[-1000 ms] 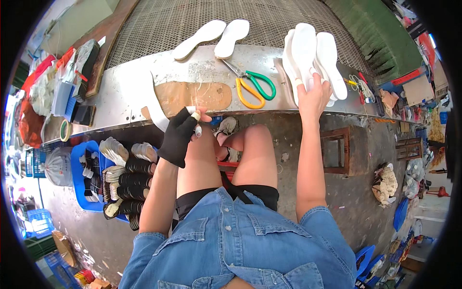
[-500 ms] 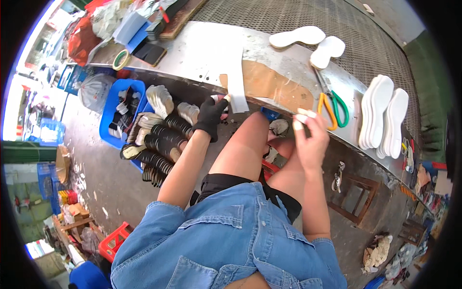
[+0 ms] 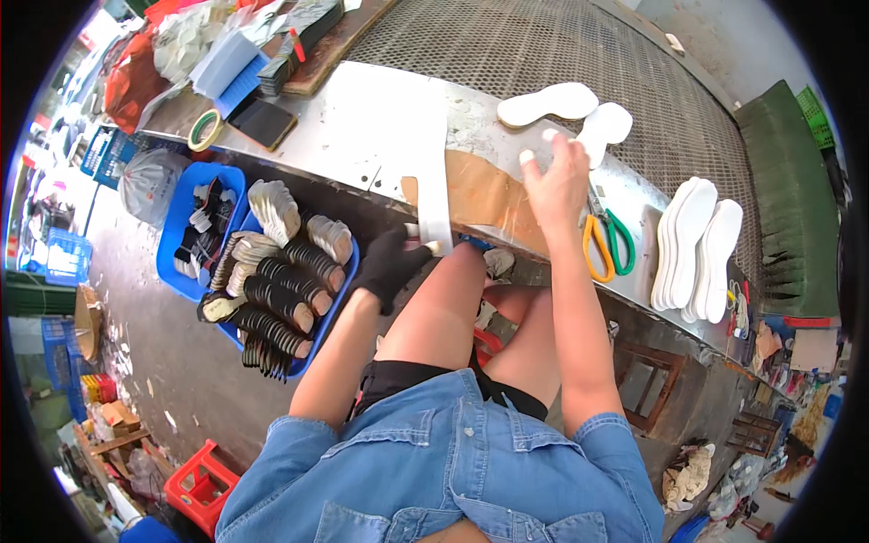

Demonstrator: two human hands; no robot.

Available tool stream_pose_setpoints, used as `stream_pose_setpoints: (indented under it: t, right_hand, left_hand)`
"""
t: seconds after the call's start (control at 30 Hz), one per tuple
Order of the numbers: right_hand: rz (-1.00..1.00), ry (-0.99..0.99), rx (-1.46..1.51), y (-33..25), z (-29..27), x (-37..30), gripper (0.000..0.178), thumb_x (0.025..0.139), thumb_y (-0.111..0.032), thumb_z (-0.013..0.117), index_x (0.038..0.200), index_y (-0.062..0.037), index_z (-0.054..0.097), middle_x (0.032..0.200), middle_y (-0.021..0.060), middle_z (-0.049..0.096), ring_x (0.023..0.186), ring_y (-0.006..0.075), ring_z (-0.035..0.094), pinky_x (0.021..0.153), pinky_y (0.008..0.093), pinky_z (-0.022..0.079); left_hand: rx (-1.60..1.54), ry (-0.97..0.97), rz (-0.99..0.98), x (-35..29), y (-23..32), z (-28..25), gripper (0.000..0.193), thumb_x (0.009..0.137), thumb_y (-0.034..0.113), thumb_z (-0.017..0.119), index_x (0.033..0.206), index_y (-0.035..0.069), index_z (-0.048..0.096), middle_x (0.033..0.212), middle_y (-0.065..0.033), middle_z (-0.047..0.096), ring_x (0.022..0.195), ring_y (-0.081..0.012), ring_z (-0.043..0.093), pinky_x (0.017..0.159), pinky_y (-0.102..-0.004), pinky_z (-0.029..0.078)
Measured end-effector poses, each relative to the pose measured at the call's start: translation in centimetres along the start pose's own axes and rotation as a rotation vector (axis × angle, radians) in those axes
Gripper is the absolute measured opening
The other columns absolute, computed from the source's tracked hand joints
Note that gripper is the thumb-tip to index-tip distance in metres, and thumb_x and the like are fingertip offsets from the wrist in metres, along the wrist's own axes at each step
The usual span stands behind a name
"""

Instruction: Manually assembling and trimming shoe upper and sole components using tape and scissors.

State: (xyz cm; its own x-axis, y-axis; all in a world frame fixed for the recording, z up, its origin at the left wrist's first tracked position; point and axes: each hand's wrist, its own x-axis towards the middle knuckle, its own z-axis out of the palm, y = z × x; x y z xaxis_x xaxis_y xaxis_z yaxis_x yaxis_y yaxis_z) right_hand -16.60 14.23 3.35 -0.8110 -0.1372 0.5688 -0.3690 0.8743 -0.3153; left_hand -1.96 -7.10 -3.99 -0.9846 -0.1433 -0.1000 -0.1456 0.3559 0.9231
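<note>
My left hand point(image 3: 391, 269), in a black glove with bare fingertips, is at the front edge of the workbench. Its thumb lies over the lower end of a white strip point(image 3: 434, 195) that hangs past the edge; the fingers look closed on it, though partly hidden. My right hand point(image 3: 558, 181) is bare and raised over the bench, fingers apart and holding nothing. Just beyond its fingertips lie two white insoles, one lengthwise point(image 3: 548, 104) and one point(image 3: 605, 131) partly behind the hand. Scissors with orange and green handles point(image 3: 608, 240) rest beside my right forearm.
Stacked white insoles point(image 3: 685, 240) stand at the bench's right. Brown sheet material point(image 3: 480, 190) lies in the middle. A tape roll point(image 3: 205, 130) and phone point(image 3: 262, 122) are at left. Below sit blue bins point(image 3: 172, 262) with shoe parts. A red stool point(image 3: 204, 484) stands at lower left.
My right hand has moved from the bench's front edge out toward the two insoles, its fingers spreading. My left thumb has come onto the strip's end. The view has shifted slightly.
</note>
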Motion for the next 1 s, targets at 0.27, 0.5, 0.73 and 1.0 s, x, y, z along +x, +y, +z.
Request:
stream_pose_setpoints:
  t: [0.27, 0.5, 0.73, 1.0]
  right_hand:
    - [0.519, -0.281, -0.323, 8.5, 2.3, 7.2, 0.061, 0.068, -0.038, 0.063, 0.116, -0.0026, 0.051, 0.11, 0.0255, 0.055, 0.105, 0.0417, 0.051, 0.088, 0.046, 0.043]
    - [0.282, 0.003, 0.316, 8.8, -4.4, 2.5, 0.045, 0.074, -0.018, 0.062, 0.113, 0.0024, 0.053, 0.107, 0.0185, 0.057, 0.098, 0.0309, 0.055, 0.087, 0.0392, 0.041]
    - [-0.135, -0.091, 0.0, -1.0, -3.7, -6.8, 0.04, 0.073, -0.014, 0.064, 0.109, -0.0004, 0.053, 0.104, 0.0181, 0.05, 0.099, 0.0344, 0.048, 0.087, 0.0443, 0.037]
    - [-0.051, -0.165, 0.227, -9.3, 3.3, -4.6, 0.022, 0.067, -0.019, 0.067, 0.083, -0.0034, 0.065, 0.089, 0.0111, 0.058, 0.091, 0.0281, 0.053, 0.082, 0.0384, 0.042]
  left_hand:
    - [-0.094, 0.164, 0.029, 0.8, 4.1, -4.6, 0.018, 0.083, 0.011, 0.062, 0.098, 0.002, 0.064, 0.081, -0.0035, 0.065, 0.07, -0.0075, 0.056, 0.064, -0.0225, 0.045]
    - [-0.058, 0.115, -0.096, 1.1, 1.3, -4.7, 0.026, 0.075, 0.026, 0.07, 0.086, 0.003, 0.065, 0.066, -0.0066, 0.06, 0.063, -0.0115, 0.054, 0.058, -0.0306, 0.043]
    - [-0.281, -0.002, -0.136, 1.4, -1.5, -2.0, 0.026, 0.073, 0.024, 0.072, 0.081, 0.0, 0.063, 0.066, -0.0028, 0.057, 0.061, -0.0091, 0.05, 0.055, -0.0278, 0.041]
    - [-0.441, 0.042, -0.194, 0.8, 0.0, -0.4, 0.016, 0.078, 0.018, 0.067, 0.08, 0.002, 0.064, 0.065, -0.0011, 0.058, 0.057, -0.0066, 0.052, 0.051, -0.0231, 0.042]
